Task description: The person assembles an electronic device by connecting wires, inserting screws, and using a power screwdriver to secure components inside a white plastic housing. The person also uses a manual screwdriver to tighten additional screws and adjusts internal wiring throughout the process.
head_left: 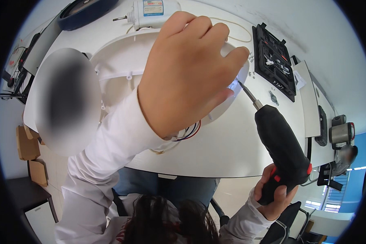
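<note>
Screwdriver, black plastic, gripped in my right hand; left hand curled over white curved plastic shell, hold unclear. Silver metal screws right of shell: work likely unfinished.

There are two hands, one screwdriver, one motor and one toolbox.

Left hand: one, raised, back uppermost, fingers bent, most fingertips hidden, thumb on the inner side. Left forearm: white-sleeved, slanting up to that hand from below-left.
Right hand: one, below and right of the left, fingers closed in a grip. Right forearm: white-sleeved, below-left of its hand.
</note>
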{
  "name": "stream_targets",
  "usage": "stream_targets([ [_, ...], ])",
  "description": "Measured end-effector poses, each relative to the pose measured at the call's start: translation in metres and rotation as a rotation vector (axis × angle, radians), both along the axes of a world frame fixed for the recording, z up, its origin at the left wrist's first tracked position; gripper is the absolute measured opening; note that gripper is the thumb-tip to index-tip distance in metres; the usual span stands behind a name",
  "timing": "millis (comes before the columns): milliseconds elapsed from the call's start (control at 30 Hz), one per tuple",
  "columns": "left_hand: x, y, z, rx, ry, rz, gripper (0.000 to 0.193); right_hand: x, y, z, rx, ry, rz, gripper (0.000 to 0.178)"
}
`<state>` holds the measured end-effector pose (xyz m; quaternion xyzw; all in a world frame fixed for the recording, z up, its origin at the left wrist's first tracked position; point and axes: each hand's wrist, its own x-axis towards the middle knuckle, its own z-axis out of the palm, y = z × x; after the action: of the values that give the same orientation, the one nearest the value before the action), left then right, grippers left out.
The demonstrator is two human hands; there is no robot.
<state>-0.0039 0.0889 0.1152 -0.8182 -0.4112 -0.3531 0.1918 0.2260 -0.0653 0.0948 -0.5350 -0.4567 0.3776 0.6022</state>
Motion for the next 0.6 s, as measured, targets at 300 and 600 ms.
stream_targets([
  [300, 0.0006, -0.0004, 0.0004, -0.032, 0.027, 0.036, 0.057, -0.0067, 0.0059, 0.0059, -0.011, -0.036, -0.01, 0.082],
  [600, 0.0008, 0.0003, -0.0007, -0.012, 0.016, 0.029, 0.057, -0.0063, 0.0041, 0.003, -0.005, -0.058, -0.033, 0.081],
])
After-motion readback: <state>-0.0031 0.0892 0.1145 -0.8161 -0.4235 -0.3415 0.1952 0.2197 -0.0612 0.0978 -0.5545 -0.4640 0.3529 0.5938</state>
